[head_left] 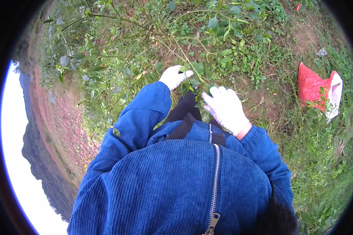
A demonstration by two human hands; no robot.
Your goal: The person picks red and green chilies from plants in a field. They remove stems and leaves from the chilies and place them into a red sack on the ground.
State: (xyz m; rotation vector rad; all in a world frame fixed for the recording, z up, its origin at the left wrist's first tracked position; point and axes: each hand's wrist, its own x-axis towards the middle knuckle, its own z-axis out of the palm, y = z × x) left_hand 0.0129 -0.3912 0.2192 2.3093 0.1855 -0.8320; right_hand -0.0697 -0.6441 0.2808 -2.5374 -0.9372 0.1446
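A leafy pepper plant branch (186,56) slants down between my two white-gloved hands. At its left, my left hand (174,77) has the thumb stretched out and the fingers curled beside the leaves. Whether those fingers pinch a leaf or stem cannot be made out. My right hand (226,106) is at the lower end of the branch, back upward, its fingers apart and nothing visible in them. Small yellow-green peppers (190,88) hang among leaves between the hands. Further up the plant, a green pepper (242,21) hangs from another branch.
On the right, a red bag with heart patterns (311,86) lies on the weedy ground, its pale-lined mouth facing right. Long pepper branches (126,22) reach across the upper left. A reddish field (67,117) slopes away at left. My dark-trousered legs (184,108) are below my hands.
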